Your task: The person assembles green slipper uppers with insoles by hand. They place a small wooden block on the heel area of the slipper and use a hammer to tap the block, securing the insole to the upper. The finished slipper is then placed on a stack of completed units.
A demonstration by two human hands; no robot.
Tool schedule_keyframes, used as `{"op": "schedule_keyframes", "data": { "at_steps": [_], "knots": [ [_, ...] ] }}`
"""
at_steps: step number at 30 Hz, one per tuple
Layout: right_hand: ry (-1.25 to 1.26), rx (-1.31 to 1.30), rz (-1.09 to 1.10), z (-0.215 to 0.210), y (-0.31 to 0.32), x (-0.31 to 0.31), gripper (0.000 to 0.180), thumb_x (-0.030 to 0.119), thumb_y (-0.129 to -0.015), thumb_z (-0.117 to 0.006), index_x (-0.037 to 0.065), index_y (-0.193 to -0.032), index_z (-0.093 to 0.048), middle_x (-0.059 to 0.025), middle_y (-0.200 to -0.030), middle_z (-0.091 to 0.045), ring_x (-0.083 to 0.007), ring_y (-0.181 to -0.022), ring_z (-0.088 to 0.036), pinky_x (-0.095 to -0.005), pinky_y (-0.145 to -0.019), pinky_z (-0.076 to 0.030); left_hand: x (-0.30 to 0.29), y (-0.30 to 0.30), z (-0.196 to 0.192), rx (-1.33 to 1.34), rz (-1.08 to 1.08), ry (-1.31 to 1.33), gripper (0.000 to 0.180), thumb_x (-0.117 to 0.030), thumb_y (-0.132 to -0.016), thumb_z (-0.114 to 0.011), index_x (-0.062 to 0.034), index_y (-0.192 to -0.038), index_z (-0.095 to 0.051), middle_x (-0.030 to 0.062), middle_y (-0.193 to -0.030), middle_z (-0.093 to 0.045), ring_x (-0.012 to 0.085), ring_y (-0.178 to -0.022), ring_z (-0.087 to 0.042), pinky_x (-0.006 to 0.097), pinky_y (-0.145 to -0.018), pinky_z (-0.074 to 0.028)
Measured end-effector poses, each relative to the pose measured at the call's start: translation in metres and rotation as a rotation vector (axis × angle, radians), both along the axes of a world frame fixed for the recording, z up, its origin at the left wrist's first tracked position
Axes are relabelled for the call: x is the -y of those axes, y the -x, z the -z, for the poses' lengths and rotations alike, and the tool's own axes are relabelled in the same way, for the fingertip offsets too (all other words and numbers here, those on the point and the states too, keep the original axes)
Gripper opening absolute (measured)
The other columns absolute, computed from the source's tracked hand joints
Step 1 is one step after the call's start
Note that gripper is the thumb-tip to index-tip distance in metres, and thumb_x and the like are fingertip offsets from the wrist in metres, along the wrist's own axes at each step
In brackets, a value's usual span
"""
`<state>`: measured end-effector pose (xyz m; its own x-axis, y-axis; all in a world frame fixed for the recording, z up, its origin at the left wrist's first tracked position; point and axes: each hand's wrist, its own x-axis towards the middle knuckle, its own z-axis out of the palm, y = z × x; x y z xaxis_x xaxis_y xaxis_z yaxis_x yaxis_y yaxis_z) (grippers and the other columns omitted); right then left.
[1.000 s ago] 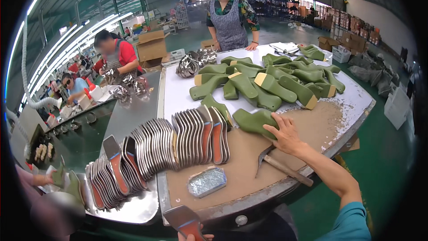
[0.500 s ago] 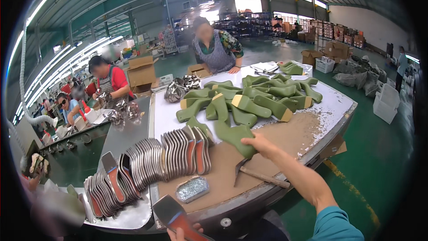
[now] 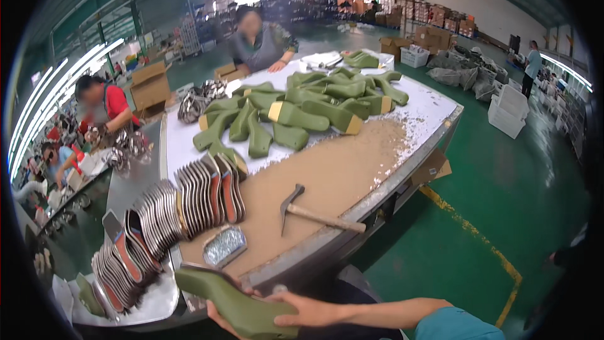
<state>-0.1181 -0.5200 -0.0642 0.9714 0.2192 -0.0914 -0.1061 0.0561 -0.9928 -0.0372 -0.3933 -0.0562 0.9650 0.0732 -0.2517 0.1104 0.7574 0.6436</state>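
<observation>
Near the lower edge I hold a green shoe last in both hands, its toe end pointing left. My right hand is closed round its heel end. My left hand grips it from the left and below, mostly hidden behind it. A thin dark edge of an insole shows along the far side of the last. Beyond my hands lie a small container of shiny tacks and a hammer with a wooden handle. A long row of upright curved insoles stands at left.
A heap of green shoe lasts covers the table's far part. Brown board with white flecks lies nearer. A metal table edge runs beside me. One person stands across the table; another in red works at left.
My right hand has brought the green last from the table down to my left hand, which held an insole. The view has shifted right, and the last now covers most of that insole.
</observation>
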Motion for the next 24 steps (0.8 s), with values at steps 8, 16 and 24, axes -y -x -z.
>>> {"op": "schedule_keyframes", "data": {
  "at_steps": [8,16,24],
  "knots": [
    [0.639,0.78,0.317,-0.041,-0.007,0.056,0.067,0.003,-0.066,-0.08,0.008,-0.121,-0.043,-0.0198,-0.12,-0.046,-0.034,-0.107,-0.054,-0.0413,-0.09,-0.046,0.003,-0.028,-0.052,0.691,0.363,0.169,0.082,-0.039,-0.085,-0.063,-0.0138,-0.148,-0.016,0.021,-0.138,-0.039,0.0399,-0.126,-0.042,0.052,-0.103,-0.039],
    [0.778,0.771,0.119,-0.004,-0.044,0.041,0.068,0.004,-0.064,-0.079,0.015,-0.123,-0.047,-0.0182,-0.12,-0.049,-0.038,-0.108,-0.052,-0.0445,-0.092,-0.045,-0.036,-0.021,0.014,0.272,-0.092,0.048,0.048,-0.022,-0.089,-0.054,-0.0117,-0.132,-0.038,0.0198,-0.126,-0.05,0.0357,-0.116,-0.051,0.049,-0.101,-0.042],
    [0.864,0.642,-0.169,0.045,-0.04,0.012,0.066,0.015,-0.066,-0.078,0.011,-0.124,-0.046,-0.0163,-0.119,-0.049,-0.0359,-0.114,-0.046,-0.0428,-0.094,-0.043,-0.108,-0.009,0.074,0.169,0.037,-0.059,0.047,-0.021,-0.087,-0.052,-0.0053,-0.131,-0.047,0.0162,-0.124,-0.055,0.0294,-0.113,-0.055,0.044,-0.096,-0.046]
  ]
}}
